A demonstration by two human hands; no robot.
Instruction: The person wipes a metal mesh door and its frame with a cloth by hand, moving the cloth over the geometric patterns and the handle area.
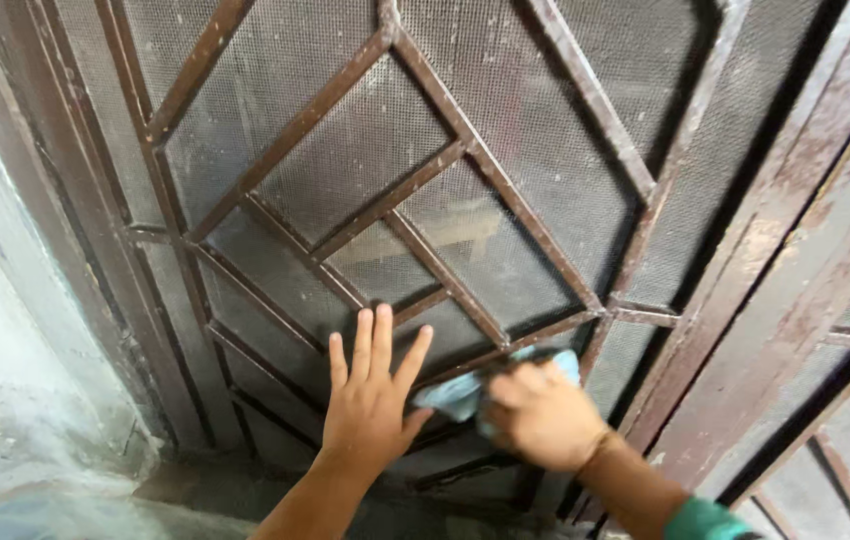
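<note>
A brown metal grille door (465,150) with diagonal bars and fine mesh fills the view. My left hand (370,400) lies flat on its lower mesh, fingers spread upward. Just to the right, my right hand (543,415) is closed on a light blue cloth (455,393) and presses it against a slanted bar low on the door. A teal cuff shows at my right wrist. Part of the cloth is hidden under the fingers.
A pale rough wall (5,350) stands at the left beside the door frame (65,230). A second grille leaf with a worn, rusty frame (795,280) overlaps at the right. A dim floor edge (185,480) lies below.
</note>
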